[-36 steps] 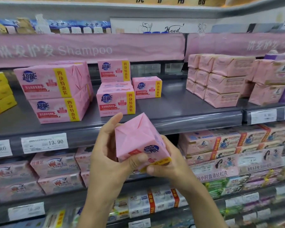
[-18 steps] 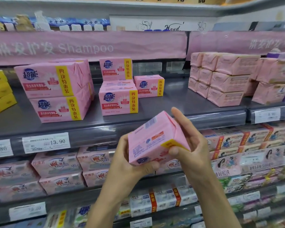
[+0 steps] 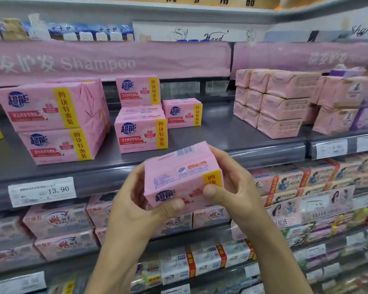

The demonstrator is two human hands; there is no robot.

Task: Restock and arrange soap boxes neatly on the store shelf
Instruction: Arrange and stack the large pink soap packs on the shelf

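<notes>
I hold the soap box (image 3: pixel 180 172) between both hands, left hand (image 3: pixel 134 200) curled round its near-left corner, right hand (image 3: pixel 232 187) curled round its right end, just below and in front of the middle stack (image 3: pixel 140 132). It's tilted, so I judge it could land crooked or nudge that stack. Right of the stack is bare shelf (image 3: pixel 232 134), a lone box (image 3: pixel 182 113) behind-right and big packs (image 3: pixel 51 122) left.

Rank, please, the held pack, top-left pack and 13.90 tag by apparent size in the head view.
1. top-left pack
2. held pack, close behind; its nearness to the camera inflates it
3. 13.90 tag
</notes>
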